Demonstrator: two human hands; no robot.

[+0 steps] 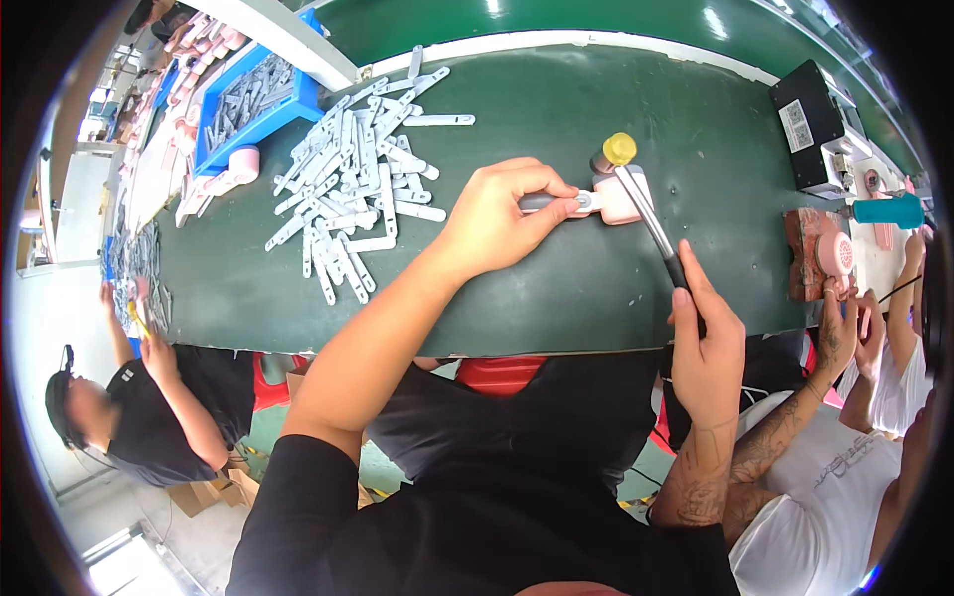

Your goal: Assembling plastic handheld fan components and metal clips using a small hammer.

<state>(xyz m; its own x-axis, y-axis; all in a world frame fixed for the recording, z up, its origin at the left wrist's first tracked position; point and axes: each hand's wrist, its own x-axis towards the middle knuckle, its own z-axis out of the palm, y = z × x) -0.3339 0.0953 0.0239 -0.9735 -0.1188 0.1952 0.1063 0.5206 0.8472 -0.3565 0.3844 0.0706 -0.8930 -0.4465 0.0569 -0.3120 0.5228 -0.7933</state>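
My left hand (507,219) pinches a grey handle strip (537,202) above the green table. The strip's far end meets a pink plastic part (622,197) with a rounded block shape, which lies on the table. My right hand (708,343) is closed round the black grip of a small hammer (651,221). Its metal shaft slants up and left over the pink part, and its yellow head (619,149) is just beyond the part's far edge. Whether the hammer touches the part I cannot tell.
A loose pile of grey strips (363,169) spreads left of my left hand. Behind it stands a blue bin (221,159) of similar strips. A black box (813,129) is at the far right. Co-workers sit on both sides; the right one handles a pink round part (836,253).
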